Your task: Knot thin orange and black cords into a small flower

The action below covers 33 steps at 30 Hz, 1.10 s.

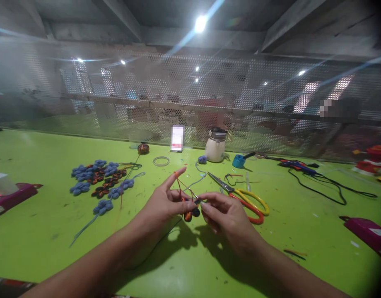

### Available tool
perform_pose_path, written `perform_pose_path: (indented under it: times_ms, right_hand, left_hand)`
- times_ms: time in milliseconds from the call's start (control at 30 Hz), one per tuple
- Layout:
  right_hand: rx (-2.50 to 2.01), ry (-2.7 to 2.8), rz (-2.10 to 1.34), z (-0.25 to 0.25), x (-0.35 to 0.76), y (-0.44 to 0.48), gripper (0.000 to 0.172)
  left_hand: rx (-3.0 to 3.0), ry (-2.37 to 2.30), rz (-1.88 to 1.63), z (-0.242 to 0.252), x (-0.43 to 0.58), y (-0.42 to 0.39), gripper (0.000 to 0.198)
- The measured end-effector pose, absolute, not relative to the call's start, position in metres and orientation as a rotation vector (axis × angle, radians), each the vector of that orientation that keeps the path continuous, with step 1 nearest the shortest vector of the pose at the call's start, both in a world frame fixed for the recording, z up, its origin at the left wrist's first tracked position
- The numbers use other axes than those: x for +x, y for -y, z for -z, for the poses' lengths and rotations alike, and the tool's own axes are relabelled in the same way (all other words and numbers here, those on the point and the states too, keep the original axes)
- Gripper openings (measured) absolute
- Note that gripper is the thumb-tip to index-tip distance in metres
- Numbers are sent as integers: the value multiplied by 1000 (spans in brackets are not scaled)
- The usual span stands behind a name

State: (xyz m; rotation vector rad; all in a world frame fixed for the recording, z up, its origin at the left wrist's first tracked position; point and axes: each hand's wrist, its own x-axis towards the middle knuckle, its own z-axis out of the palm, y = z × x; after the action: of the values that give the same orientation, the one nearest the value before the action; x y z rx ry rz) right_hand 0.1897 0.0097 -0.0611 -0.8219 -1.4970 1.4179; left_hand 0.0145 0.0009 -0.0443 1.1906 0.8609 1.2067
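Observation:
My left hand (162,207) pinches a small dark and orange crocheted piece (187,216) between thumb and fingers. Its index finger points up, with orange yarn (179,182) looped round it and running down to the piece. Close against it, my right hand (230,217) is closed in a pinch on a thin crochet hook (194,194), whose tip meets the work; most of its shaft is hidden by the fingers. Just beyond the right hand lie scissors (229,189) with red and yellow handles. Blue crocheted flowers (102,206) and dark orange ones (100,191) lie to the left.
Behind stand a yarn ball (143,149), a ring (161,161), a phone (177,138), a pale jar (215,147) and a blue pot (239,161). A glue gun (299,166) with its cord lies right. Purple objects (369,234) flank the green table (165,269). Perforated metal panels close the back.

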Motion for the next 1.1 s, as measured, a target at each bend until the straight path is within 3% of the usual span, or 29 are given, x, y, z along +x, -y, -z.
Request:
perform_pose_path:
  times_ms: [267, 500, 1100]
  right_hand:
    - [-846, 1981, -681, 46, 206, -16, 16]
    - [-660, 2226, -330, 35, 218, -23, 16]
    - [-707, 2238, -464, 28, 226, -23, 14]
  left_hand:
    - [1149, -811, -1219, 32, 9, 5, 99]
    - [1198, -830, -1219, 29, 8, 8, 96]
    - [1236, -831, -1229, 31, 8, 8, 81]
